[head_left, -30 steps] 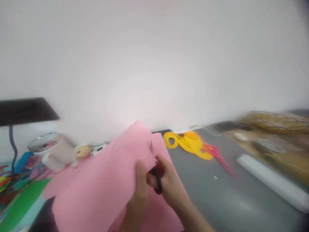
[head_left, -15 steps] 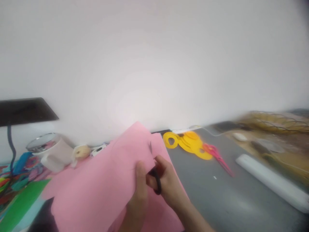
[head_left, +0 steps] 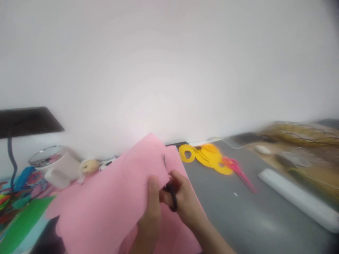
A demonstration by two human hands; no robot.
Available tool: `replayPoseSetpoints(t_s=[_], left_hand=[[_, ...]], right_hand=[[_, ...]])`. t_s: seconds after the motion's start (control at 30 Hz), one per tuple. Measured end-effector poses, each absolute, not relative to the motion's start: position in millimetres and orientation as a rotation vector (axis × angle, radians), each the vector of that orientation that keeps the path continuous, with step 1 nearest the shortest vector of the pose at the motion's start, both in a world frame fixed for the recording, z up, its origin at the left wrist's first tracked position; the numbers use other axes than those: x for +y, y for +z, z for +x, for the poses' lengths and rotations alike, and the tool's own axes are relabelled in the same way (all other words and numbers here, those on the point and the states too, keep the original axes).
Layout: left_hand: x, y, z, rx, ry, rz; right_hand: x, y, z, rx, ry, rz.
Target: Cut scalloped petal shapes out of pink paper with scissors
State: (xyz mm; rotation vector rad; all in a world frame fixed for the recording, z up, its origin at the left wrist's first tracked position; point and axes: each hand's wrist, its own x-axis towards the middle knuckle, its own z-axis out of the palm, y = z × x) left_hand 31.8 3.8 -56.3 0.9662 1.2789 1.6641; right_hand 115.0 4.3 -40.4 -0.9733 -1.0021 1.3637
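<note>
Scissors [head_left: 173, 200] at the right edge of the raised pink sheet [head_left: 113, 187], pointing away from the wearer.
Left hand [head_left: 152, 208] pinches the sheet's near edge, thumb on top; right hand [head_left: 182, 197] grips the scissors' black handle. Hands side by side, contact unclear. Sheet lies mostly left of both, left hand nearer its bulk, long axis lower left to upper right. Blade tip shows above the sheet; lower pink sheet [head_left: 174, 229] underneath, on desk [head_left: 225, 211].

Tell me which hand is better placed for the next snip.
Probably the right hand: it holds the black scissors, one blade visible over the pink paper. The left hand holds the paper.
</note>
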Motion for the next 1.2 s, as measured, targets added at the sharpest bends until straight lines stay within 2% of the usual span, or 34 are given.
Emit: replayPoseSetpoints(t_s=[0.43, 0.93, 1.2], left_hand=[[3.0, -51.7, 29.8, 1.399, 1.635, 0.941], [5.6, -63.7, 32.0, 1.411, 1.610, 1.034], [3.8, -54.5, 31.5, 1.512, 1.688, 1.086]], right_hand=[[4.8, -41.4, 127.4, -1.043, 1.451, -0.911], [5.8, -41.6, 125.1, -0.977, 1.394, -0.935], [4.9, -38.1, 122.4, -0.974, 1.355, -0.994]])
